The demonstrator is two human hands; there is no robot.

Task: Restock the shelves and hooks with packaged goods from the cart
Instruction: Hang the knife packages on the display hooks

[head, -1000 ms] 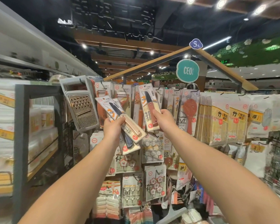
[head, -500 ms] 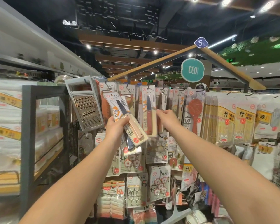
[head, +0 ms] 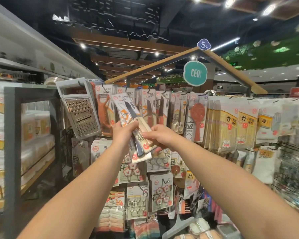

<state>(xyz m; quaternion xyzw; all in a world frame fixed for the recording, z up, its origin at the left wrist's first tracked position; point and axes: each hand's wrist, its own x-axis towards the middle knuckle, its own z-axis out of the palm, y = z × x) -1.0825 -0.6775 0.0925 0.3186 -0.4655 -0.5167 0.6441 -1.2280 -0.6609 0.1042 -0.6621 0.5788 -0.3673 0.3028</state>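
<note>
A shop, a household-goods aisle; carded knives (head: 149, 109), peelers (head: 104, 109) and scissors (head: 179, 112) hang in rows from hooks, each card with a red price dot; a grater (head: 80, 114) hangs at the rack's left edge. A round teal "CEO" sign (head: 195, 73) and a blue price tag (head: 204, 44) sit under a wooden roof frame (head: 145, 68); stocked shelves (head: 12, 118) stand at left; spotlights (head: 230, 1) dot the dark ceiling.

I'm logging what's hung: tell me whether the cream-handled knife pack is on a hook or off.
Off. The cream-handled knife pack is tilted, gripped by the left hand and right hand, its hang hole free of any hook.
</note>
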